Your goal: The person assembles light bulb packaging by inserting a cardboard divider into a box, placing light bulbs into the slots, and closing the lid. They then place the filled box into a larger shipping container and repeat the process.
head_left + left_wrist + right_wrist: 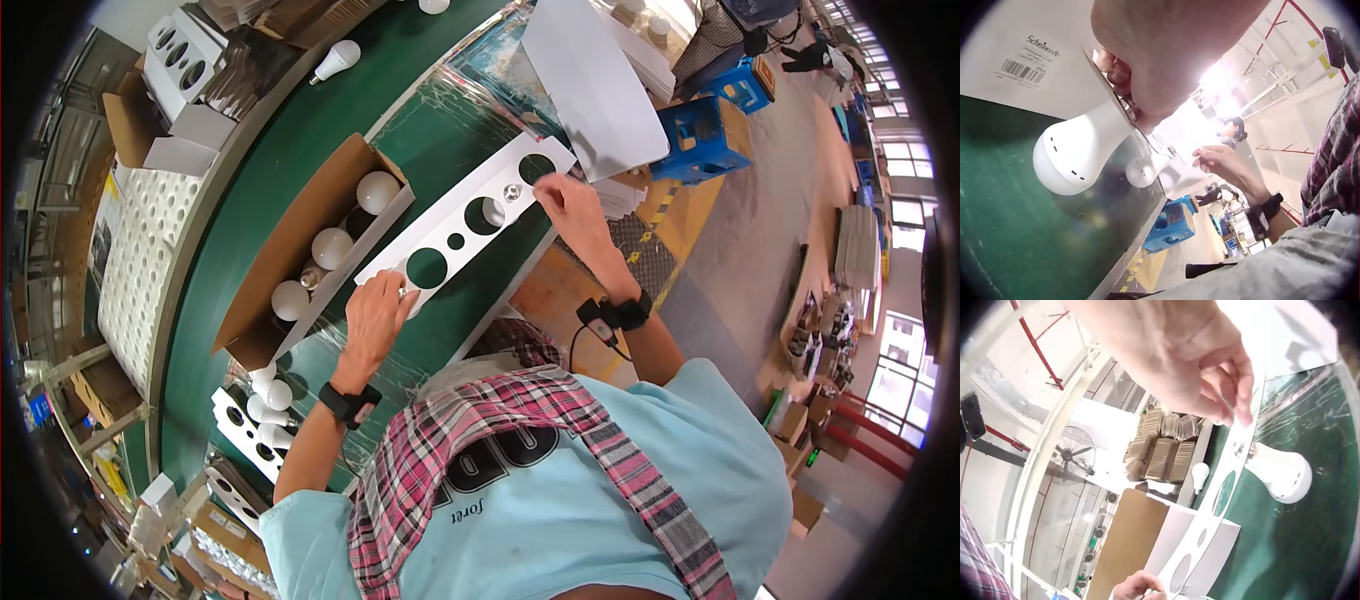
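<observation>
A long white cardboard insert (450,212) with large and small round holes lies slantwise between the hands. My left hand (375,318) pinches the base of a light bulb (1075,153) at the insert's near left end; the bulb's white globe hangs beneath the card. Toward the far right end, a second light bulb (1282,474) hangs under the insert, its metal base (512,192) poking up through a small hole. Just beside that base is my right hand (575,212), fingers loosely bent, fingertips right at the card (1210,509).
An open cardboard box (285,235) with several bulbs stands left of the insert on the green table (215,270). One loose bulb (338,60) lies farther back. Another holed insert (240,430) with bulbs is near the left elbow. White sheets (590,80) and blue crates (705,140) are right.
</observation>
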Demonstrator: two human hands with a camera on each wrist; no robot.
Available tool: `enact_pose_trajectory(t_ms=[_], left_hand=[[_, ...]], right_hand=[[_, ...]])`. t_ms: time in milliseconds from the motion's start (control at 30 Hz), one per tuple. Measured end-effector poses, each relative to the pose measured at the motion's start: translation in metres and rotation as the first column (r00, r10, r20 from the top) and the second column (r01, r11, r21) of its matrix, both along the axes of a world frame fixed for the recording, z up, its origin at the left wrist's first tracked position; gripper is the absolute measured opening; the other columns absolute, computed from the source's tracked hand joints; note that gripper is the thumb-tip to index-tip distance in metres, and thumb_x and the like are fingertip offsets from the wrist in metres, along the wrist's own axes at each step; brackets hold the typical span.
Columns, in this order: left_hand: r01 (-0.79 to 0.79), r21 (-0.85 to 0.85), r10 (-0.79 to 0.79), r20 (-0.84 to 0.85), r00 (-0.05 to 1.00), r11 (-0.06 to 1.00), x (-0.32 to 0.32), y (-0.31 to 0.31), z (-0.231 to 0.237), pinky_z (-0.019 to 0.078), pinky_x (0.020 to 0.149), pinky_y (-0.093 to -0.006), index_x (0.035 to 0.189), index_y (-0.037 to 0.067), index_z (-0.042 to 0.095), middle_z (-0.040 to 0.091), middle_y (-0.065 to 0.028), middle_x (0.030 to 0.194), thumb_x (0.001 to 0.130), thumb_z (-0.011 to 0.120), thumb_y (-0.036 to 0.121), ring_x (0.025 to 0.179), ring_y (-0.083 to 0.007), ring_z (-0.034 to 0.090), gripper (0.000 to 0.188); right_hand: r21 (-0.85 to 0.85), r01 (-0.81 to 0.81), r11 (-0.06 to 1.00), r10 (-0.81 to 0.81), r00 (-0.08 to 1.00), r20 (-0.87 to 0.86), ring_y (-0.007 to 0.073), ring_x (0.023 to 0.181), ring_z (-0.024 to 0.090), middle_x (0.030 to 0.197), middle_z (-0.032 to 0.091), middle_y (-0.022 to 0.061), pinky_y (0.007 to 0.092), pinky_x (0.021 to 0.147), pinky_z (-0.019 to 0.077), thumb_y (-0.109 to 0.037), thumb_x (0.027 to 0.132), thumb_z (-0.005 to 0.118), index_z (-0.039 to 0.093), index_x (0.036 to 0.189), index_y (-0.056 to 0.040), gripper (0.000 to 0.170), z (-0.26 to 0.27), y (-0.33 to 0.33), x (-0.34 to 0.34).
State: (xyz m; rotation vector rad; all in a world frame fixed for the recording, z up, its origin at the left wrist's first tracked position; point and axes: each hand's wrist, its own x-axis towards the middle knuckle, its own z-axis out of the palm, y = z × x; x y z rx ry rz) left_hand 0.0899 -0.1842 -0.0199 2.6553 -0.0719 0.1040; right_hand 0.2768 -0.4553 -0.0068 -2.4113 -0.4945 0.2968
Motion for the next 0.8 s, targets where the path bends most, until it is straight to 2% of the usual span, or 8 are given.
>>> enact_pose_trajectory(t_ms=[100,233,300,467,567,667,700,800], left_hand=[[-0.001,0.020,0.001,0.006,1.000,1.000,0.000,0.001,-0.003,0.0429,0.063,-0.0380,0.087,0.006,0.053,0.055,-0.0093,0.080,0.083,0.064,0.025,0.071,-0.0290,0.056,0.022],[-0.020,0.008,0.020,0.003,1.000,1.000,-0.003,0.003,-0.010,0.0435,0.063,-0.0385,0.086,0.007,0.053,0.055,-0.0094,0.079,0.082,0.063,0.026,0.072,-0.0287,0.056,0.022],[-0.027,-0.008,0.027,0.010,1.000,1.000,-0.006,0.003,-0.018,0.0439,0.064,-0.0386,0.087,0.007,0.053,0.055,-0.0096,0.079,0.082,0.063,0.026,0.073,-0.0285,0.057,0.023],[-0.078,-0.037,0.080,0.050,0.996,0.996,-0.016,0.006,-0.002,0.0445,0.067,-0.0387,0.090,0.007,0.054,0.055,-0.0094,0.081,0.082,0.064,0.027,0.076,-0.0284,0.058,0.024],[-0.170,-0.010,0.170,0.136,0.976,0.985,-0.037,0.022,0.058,0.0424,0.066,-0.0382,0.089,0.008,0.056,0.055,-0.0084,0.080,0.080,0.066,0.025,0.073,-0.0279,0.056,0.021],[-0.319,0.118,0.290,0.214,0.933,0.940,-0.067,0.052,0.114,0.0393,0.063,-0.0371,0.086,0.009,0.058,0.051,-0.0075,0.075,0.076,0.070,0.018,0.067,-0.0263,0.051,0.018],[-0.351,0.185,0.298,0.264,0.917,0.918,-0.077,0.066,0.117,0.0402,0.061,-0.0357,0.085,0.009,0.057,0.050,-0.0045,0.073,0.080,0.068,0.019,0.069,-0.0226,0.052,0.016],[-0.438,0.195,0.387,0.252,0.887,0.877,-0.092,0.098,0.116,0.0428,0.065,-0.0367,0.087,0.007,0.056,0.050,-0.0071,0.076,0.081,0.066,0.017,0.073,-0.0260,0.053,0.016]], right_hand=[[0.236,-0.042,0.971,0.034,0.999,0.038,0.0298,0.077,0.058,0.099,0.056,0.0156,0.0365,0.070,0.0473,-0.012,0.082,0.065,0.062,0.099,-0.0050,0.019,-0.007,0.025,0.005],[0.122,-0.301,0.946,0.255,0.921,0.296,0.0275,0.080,0.056,0.095,0.052,0.0108,0.0358,0.071,0.0463,-0.009,0.078,0.068,0.062,0.101,-0.0049,0.024,-0.057,0.024,0.015],[0.115,-0.319,0.941,0.275,0.916,0.292,0.0272,0.082,0.056,0.094,0.052,0.0107,0.0349,0.072,0.0462,-0.008,0.078,0.068,0.061,0.100,-0.0025,0.023,-0.063,0.022,0.016],[-0.009,-0.429,0.903,0.423,0.887,0.183,0.0278,0.080,0.057,0.091,0.051,0.0105,0.0362,0.071,0.0472,-0.009,0.081,0.066,0.061,0.099,-0.0014,0.021,-0.029,0.016,0.013],[0.079,-0.403,0.912,0.388,0.908,0.155,0.0219,0.071,0.058,0.092,0.052,0.0088,0.0318,0.065,0.0496,-0.006,0.080,0.067,0.061,0.099,-0.0010,0.020,0.034,0.037,-0.003],[0.204,-0.467,0.860,0.401,0.867,0.296,0.0171,0.069,0.060,0.092,0.053,0.0072,0.0267,0.063,0.0516,-0.004,0.080,0.068,0.061,0.098,-0.0008,0.020,0.095,0.087,-0.024],[0.237,-0.495,0.836,0.408,0.849,0.335,0.0171,0.070,0.060,0.092,0.053,0.0073,0.0265,0.064,0.0519,-0.005,0.080,0.068,0.061,0.098,-0.0008,0.020,0.100,0.104,-0.028],[0.257,-0.591,0.764,0.500,0.795,0.343,0.0185,0.071,0.062,0.093,0.052,0.0088,0.0301,0.062,0.0514,-0.005,0.081,0.067,0.060,0.097,0.0000,0.019,0.085,0.158,-0.030]])
